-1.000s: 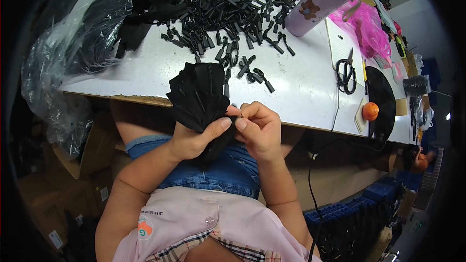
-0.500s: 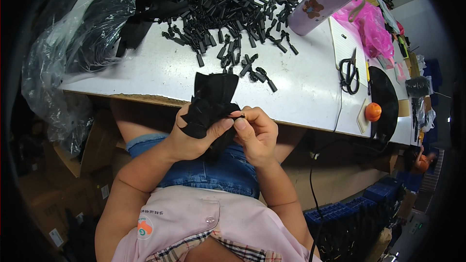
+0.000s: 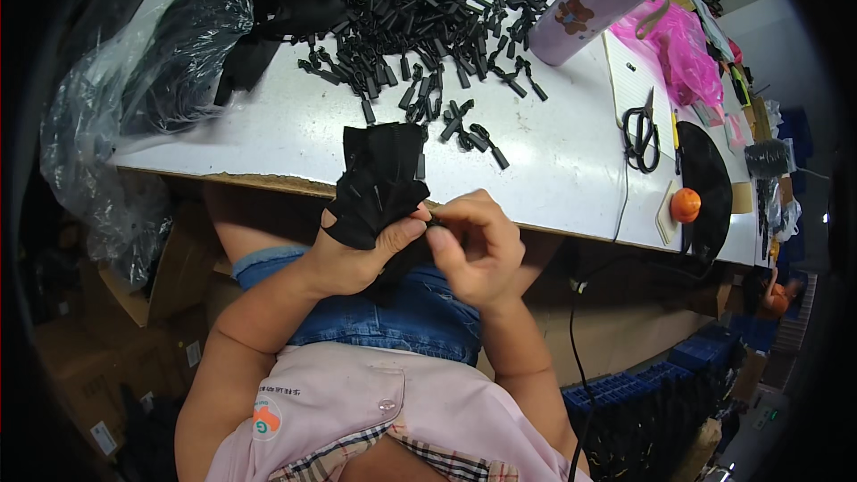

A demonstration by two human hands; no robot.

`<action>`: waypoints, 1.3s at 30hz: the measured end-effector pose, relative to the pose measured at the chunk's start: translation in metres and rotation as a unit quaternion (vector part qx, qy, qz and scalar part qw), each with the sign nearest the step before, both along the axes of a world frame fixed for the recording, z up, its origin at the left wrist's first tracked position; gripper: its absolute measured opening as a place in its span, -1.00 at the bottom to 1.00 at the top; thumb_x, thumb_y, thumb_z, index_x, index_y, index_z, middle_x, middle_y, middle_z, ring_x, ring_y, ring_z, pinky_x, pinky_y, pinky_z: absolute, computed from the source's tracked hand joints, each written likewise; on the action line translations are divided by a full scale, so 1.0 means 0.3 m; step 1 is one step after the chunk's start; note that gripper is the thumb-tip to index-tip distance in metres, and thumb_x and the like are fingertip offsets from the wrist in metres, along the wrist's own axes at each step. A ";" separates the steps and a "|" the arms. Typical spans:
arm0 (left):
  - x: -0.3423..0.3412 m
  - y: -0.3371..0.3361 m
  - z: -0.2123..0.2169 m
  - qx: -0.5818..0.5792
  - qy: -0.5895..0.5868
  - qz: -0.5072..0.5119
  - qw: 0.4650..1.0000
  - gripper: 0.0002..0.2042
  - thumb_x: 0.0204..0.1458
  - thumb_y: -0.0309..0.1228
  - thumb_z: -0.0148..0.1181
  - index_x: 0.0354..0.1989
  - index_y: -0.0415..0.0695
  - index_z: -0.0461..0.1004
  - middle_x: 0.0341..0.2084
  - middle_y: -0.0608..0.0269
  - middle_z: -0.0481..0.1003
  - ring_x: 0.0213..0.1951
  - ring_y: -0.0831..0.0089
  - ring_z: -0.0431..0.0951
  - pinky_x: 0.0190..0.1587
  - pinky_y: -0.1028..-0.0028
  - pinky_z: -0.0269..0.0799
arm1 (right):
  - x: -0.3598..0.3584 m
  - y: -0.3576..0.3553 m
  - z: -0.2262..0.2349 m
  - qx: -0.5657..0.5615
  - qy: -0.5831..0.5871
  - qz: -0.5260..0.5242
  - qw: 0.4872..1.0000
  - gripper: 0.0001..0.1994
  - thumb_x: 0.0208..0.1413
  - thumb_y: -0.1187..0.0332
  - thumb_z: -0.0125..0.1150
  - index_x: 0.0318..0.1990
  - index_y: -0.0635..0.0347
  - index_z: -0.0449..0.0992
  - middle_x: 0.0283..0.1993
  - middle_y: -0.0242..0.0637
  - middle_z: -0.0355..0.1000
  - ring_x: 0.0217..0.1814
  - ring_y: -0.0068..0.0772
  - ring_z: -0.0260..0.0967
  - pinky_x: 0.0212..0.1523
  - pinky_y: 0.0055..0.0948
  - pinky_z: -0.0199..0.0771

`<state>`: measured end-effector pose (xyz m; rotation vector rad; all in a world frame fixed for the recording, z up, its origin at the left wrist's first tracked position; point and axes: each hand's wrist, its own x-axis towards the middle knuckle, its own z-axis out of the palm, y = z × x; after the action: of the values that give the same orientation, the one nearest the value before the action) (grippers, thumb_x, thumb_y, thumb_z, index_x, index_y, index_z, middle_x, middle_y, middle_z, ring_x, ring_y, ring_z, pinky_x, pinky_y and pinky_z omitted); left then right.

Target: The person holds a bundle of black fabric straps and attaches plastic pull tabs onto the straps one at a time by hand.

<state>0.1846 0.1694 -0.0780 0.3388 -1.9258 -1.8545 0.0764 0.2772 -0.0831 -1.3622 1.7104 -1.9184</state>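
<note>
My left hand (image 3: 357, 266) is wrapped round a bunch of black fabric strips (image 3: 382, 165), held over my lap at the table's front edge. The strips fan out above the fist, and a dark length hangs below it. Close beside the left thumb, my right hand (image 3: 482, 252) has its fingers curled and thumb brought in at a small dark piece by the strips' edge. What exactly it pinches is too small to make out. Beyond the hands, a large heap of black cord zipper pulls (image 3: 428, 13) covers the table's far part, with several loose ones nearer.
On the white table (image 3: 295, 138), clear plastic bags (image 3: 192, 54) lie left. To the right stand a lilac bottle (image 3: 589, 13), a pink plastic bag (image 3: 683, 54), black scissors (image 3: 640, 138) and an orange round object (image 3: 686, 205). A cable (image 3: 574, 339) hangs beside my right arm.
The bunch of strips has shifted slightly left and tipped toward the left. My right hand has moved a little right, its fingers drawn slightly away from the left thumb.
</note>
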 end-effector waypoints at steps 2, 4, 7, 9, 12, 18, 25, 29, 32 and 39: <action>-0.002 0.000 -0.003 0.011 0.003 -0.008 1.000 -0.88 -0.06 -0.41 0.05 -0.44 -0.19 0.31 -0.45 0.27 0.28 -0.35 0.53 0.28 -0.25 0.57 0.20 | -0.032 0.006 0.022 0.029 -0.053 0.063 0.996 -0.87 -0.23 0.58 0.16 -0.43 0.29 0.39 -0.60 -0.37 0.27 -0.69 -0.70 0.09 -0.68 -0.72 0.04; -0.010 -0.004 -0.005 0.091 0.063 -0.051 0.993 -0.88 -0.05 -0.40 0.04 -0.44 -0.19 0.31 -0.48 0.29 0.27 -0.44 0.59 0.29 -0.37 0.64 0.21 | -0.040 0.008 0.028 0.072 -0.096 0.129 0.984 -0.86 -0.25 0.52 0.19 -0.47 0.30 0.39 -0.64 -0.38 0.24 -0.73 -0.70 0.07 -0.70 -0.71 0.03; -0.004 -0.017 0.018 0.167 -0.009 -0.047 0.985 -0.88 -0.04 -0.40 0.03 -0.46 -0.18 0.30 -0.52 0.32 0.27 -0.56 0.68 0.26 -0.53 0.71 0.17 | -0.036 0.010 0.030 0.167 0.015 0.167 0.972 -0.84 -0.27 0.50 0.20 -0.48 0.31 0.38 -0.65 -0.35 0.24 -0.75 -0.60 0.09 -0.72 -0.66 0.07; -0.023 -0.020 -0.009 0.158 0.051 0.000 0.986 -0.87 -0.04 -0.40 0.04 -0.41 -0.20 0.31 -0.50 0.33 0.29 -0.65 0.73 0.22 -0.64 0.75 0.10 | -0.023 0.000 0.022 0.144 0.062 0.117 0.981 -0.83 -0.29 0.49 0.21 -0.47 0.29 0.38 -0.63 -0.33 0.25 -0.73 -0.53 0.11 -0.71 -0.63 0.11; -0.026 -0.034 0.010 0.158 -0.016 0.001 0.987 -0.82 -0.06 -0.44 0.08 -0.31 -0.28 0.37 -0.43 0.32 0.39 -0.39 0.62 0.36 -0.32 0.62 0.30 | -0.008 -0.014 0.044 0.062 0.172 -0.021 0.983 -0.73 -0.31 0.52 0.24 -0.33 0.27 0.41 -0.53 -0.32 0.29 -0.66 -0.60 0.15 -0.68 -0.67 0.14; -0.022 -0.027 -0.010 0.101 0.004 -0.027 0.994 -0.84 -0.11 -0.51 0.09 -0.33 -0.27 0.37 -0.47 0.32 0.40 -0.39 0.62 0.37 -0.32 0.61 0.31 | -0.021 -0.047 0.038 0.022 0.205 -0.037 0.978 -0.79 -0.26 0.62 0.17 -0.36 0.29 0.39 -0.42 -0.27 0.26 -0.57 -0.61 0.17 -0.61 -0.71 0.17; -0.006 -0.025 -0.010 0.148 0.026 0.003 0.989 -0.83 -0.17 -0.53 0.16 -0.39 -0.20 0.33 -0.47 0.36 0.32 -0.44 0.64 0.31 -0.38 0.68 0.24 | -0.007 -0.014 0.024 0.047 -0.236 0.072 0.968 -0.95 -0.10 0.54 0.10 -0.45 0.29 0.37 -0.50 -0.36 0.30 -0.55 -0.69 0.20 -0.61 -0.75 0.16; -0.022 -0.002 -0.009 0.140 0.055 0.025 0.988 -0.86 -0.11 -0.51 0.09 -0.38 -0.22 0.29 -0.49 0.28 0.27 -0.64 0.66 0.24 -0.62 0.71 0.17 | 0.013 -0.008 0.018 0.086 -0.260 0.073 0.959 -0.94 -0.02 0.51 0.04 -0.41 0.33 0.38 -0.54 -0.39 0.32 -0.61 -0.74 0.17 -0.62 -0.76 0.16; -0.032 0.020 -0.001 0.125 0.051 0.046 0.990 -0.89 -0.08 -0.49 0.07 -0.39 -0.21 0.30 -0.50 0.26 0.27 -0.62 0.62 0.27 -0.59 0.69 0.19 | 0.019 -0.018 -0.009 0.054 -0.111 0.029 0.992 -0.93 -0.01 0.50 0.02 -0.40 0.33 0.38 -0.56 -0.42 0.31 -0.63 -0.74 0.16 -0.63 -0.76 0.16; -0.029 0.014 -0.012 -0.145 0.057 0.039 0.987 -0.91 -0.03 -0.47 0.02 -0.40 -0.24 0.36 -0.54 0.24 0.31 -0.55 0.52 0.36 -0.48 0.62 0.29 | -0.023 0.000 -0.033 0.051 -0.489 0.189 0.850 -0.90 -0.05 0.50 0.06 -0.37 0.35 0.38 -0.59 -0.37 0.29 -0.69 -0.72 0.14 -0.67 -0.71 0.14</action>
<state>0.1758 0.1736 -0.0815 0.2066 -2.0356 -1.4852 0.0695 0.2771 -0.0929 -0.4265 0.9192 -1.7474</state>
